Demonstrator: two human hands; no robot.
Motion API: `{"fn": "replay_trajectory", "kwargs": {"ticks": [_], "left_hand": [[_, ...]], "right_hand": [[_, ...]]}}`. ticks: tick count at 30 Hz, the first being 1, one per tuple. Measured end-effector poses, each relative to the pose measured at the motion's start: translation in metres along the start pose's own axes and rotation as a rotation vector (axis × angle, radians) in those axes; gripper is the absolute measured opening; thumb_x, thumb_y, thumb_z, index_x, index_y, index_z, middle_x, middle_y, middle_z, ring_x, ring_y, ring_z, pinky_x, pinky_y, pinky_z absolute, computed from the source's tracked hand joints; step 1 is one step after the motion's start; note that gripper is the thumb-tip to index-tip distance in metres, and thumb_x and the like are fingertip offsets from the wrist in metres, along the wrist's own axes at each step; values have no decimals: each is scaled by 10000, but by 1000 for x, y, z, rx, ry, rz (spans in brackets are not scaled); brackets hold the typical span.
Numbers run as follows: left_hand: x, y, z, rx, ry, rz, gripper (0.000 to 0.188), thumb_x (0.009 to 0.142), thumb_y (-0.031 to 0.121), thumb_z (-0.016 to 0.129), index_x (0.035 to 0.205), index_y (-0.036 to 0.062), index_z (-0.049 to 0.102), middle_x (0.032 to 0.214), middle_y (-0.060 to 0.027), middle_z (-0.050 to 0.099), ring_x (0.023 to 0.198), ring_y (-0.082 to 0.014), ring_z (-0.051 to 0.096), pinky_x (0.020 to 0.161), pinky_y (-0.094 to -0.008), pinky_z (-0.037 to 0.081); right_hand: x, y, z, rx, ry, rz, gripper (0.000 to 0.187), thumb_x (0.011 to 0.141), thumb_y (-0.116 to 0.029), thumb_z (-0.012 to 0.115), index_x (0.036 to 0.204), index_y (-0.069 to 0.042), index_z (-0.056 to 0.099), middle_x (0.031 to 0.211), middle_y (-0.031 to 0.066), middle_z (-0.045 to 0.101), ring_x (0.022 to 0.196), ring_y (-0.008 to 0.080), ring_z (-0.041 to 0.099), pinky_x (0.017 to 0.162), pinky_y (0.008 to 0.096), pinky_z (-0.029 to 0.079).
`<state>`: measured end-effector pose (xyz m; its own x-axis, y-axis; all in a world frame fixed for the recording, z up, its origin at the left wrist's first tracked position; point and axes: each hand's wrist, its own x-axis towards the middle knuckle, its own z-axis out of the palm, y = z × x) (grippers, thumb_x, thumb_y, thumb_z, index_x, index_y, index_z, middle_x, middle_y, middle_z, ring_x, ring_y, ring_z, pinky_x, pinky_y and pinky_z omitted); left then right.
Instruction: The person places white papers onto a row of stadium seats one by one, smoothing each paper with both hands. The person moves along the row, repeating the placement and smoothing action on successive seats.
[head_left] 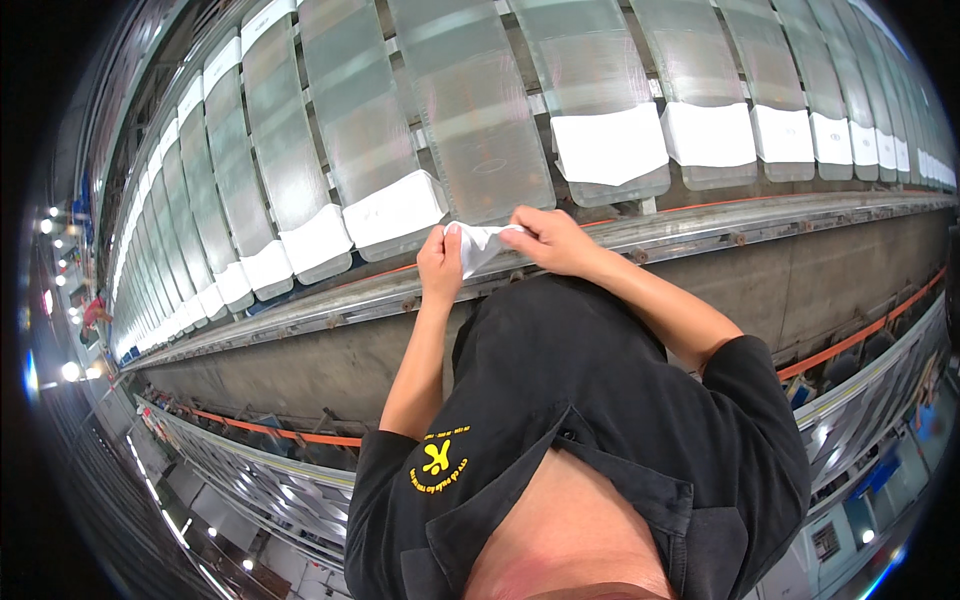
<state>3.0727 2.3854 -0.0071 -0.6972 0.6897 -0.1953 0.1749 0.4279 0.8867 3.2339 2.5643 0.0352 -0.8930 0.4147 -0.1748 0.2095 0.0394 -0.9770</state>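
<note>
A small piece of white fabric point(479, 250) is stretched between my two hands, just in front of my body. My left hand point(440, 265) pinches its left end with the thumb on top. At the other end, my right hand point(553, 243) grips it between thumb and fingers. Directly beyond the hands lies a glassy grey-green panel point(485, 140), its near end bare. On the neighbouring panels sit white fabric pieces, one to the left point(394, 212) and one to the right point(610, 147), each across the near end.
A long row of similar panels with white pieces curves away to both sides. A metal rail point(690, 232) runs along their near ends, above a concrete aisle point(760, 270). Behind me stands another row of panels with an orange strip point(860, 330). A person in red point(97, 312) is far left.
</note>
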Motion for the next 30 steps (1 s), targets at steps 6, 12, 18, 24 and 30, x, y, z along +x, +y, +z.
{"fn": "replay_trajectory", "kwargs": {"ticks": [6,12,18,24,30], "left_hand": [[-30,1,-27,19,15,-11,381,1042,244,620,752,26,503,642,21,402,643,-75,344,563,-272,345],[-32,9,-26,26,6,-3,313,1024,233,646,807,14,592,629,26,431,625,-63,365,554,-263,347],[-14,2,-19,54,-5,-68,278,998,277,679,915,12,680,658,11,526,639,-59,436,586,-249,394],[49,-21,-11,22,-2,-135,288,976,292,703,989,4,716,724,-29,633,689,-69,515,640,-254,446],[130,-34,-12,311,-44,-111,400,983,435,642,995,46,734,752,-106,701,681,-203,630,688,-328,496]], "right_hand": [[-39,6,-34,18,-5,197,257,1019,-257,654,925,-18,639,687,-27,511,646,68,423,569,284,378],[-40,4,-44,3,55,269,286,1023,-282,664,914,-20,634,700,-59,485,668,41,399,582,248,365],[-21,33,-45,-29,88,304,273,1029,-281,652,942,-22,647,736,-51,517,700,39,424,614,234,385],[37,51,-58,-96,149,423,252,1006,-271,665,986,-21,684,699,-8,555,654,79,467,601,285,424],[102,88,-69,-427,244,335,348,977,-385,668,940,-42,714,696,120,646,629,250,605,612,379,470]]}}
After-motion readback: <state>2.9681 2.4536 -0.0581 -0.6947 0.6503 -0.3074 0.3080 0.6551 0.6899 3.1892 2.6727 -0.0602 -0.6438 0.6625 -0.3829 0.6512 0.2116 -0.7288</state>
